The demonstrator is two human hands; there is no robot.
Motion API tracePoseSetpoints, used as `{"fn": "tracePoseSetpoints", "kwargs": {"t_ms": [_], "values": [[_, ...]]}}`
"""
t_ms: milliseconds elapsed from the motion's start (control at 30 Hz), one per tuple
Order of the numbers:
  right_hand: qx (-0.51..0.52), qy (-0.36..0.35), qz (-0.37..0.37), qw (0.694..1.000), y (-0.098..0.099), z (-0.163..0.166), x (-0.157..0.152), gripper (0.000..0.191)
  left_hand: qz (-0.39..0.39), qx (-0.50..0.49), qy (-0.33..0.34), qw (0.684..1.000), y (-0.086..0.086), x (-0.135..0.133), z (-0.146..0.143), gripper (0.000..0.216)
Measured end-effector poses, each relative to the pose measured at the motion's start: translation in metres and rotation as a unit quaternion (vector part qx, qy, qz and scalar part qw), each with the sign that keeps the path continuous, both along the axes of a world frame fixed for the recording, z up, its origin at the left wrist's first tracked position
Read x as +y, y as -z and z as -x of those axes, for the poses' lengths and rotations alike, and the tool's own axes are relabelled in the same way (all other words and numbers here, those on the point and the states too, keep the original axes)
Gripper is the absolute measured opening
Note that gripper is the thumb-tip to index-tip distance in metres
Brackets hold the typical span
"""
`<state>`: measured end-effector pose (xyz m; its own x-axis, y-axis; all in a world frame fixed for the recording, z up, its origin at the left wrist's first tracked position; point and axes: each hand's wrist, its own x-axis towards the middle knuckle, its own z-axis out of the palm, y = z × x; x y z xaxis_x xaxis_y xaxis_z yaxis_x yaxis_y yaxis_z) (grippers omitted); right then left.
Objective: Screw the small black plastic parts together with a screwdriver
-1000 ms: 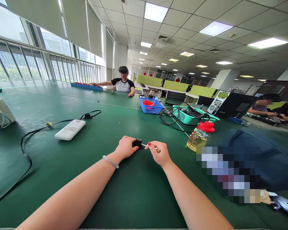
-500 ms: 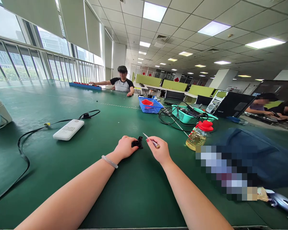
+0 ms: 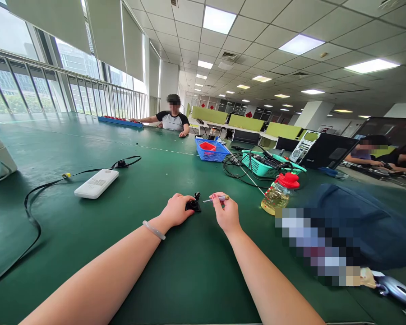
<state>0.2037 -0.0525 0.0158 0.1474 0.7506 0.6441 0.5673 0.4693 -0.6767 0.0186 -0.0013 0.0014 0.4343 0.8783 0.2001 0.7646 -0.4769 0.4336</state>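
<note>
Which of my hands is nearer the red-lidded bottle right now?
The right hand. It is to the left of the bottle, apart from it, holding a thin pointed tool; the left hand is farther left, holding a small black part.

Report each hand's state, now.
Left hand: closed on a small black part.
Right hand: closed on a thin pointed tool, tip toward the part.

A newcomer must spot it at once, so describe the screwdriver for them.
On the green table, go to the near middle, left of the red-capped bottle. There the right hand holds the screwdriver, tip pointing toward the black part held by the left hand. Unlike that dark, compact part, it is slim, with a thin pale shaft and tan handle end.
</note>
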Motion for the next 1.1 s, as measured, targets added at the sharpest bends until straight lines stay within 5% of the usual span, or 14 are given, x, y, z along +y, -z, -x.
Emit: {"fn": "tracePoseSetpoints", "kwargs": {"t_ms": [267, 567, 800, 1100], "values": [[0.18, -0.067, 0.154, 0.969, 0.02, -0.007, 0.022, 0.048, 0.015, 0.003, 0.027, 1.0, -0.004, -0.002, -0.001, 0.045], [0.056, -0.036, 0.162, 0.985, 0.007, -0.003, 0.009, 0.037, 0.012, 0.02, 0.019, 1.0, -0.003, -0.001, 0.0, 0.047], [0.117, -0.03, 0.148, 0.982, 0.007, -0.002, 0.008, 0.045, -0.002, 0.03, 0.018, 0.999, -0.004, -0.001, 0.002, 0.045], [-0.03, -0.043, 0.112, 0.992, -0.005, 0.003, -0.003, 0.03, -0.003, 0.039, 0.022, 0.999, -0.003, 0.0, 0.002, 0.047]]}}
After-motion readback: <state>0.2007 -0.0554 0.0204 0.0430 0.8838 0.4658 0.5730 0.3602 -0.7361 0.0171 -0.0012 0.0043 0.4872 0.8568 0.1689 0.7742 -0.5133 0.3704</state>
